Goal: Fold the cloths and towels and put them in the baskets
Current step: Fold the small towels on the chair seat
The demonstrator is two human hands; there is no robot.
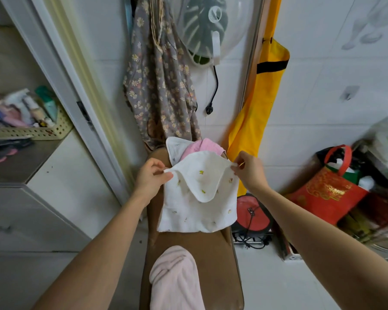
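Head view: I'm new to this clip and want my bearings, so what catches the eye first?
At centre, the left hand and right hand each pinch a top corner of a white cloth, held up over a brown chair. A yellow bag leans on the wall behind, and a red bag sits at right.

Floral garment: hangs on the wall beyond the hands.
Fan: above the hands, plug dangling.
Yellow bag: leans on the wall, beyond the right hand.
Red bag: right of the right hand.
Shelf: left of the left hand.
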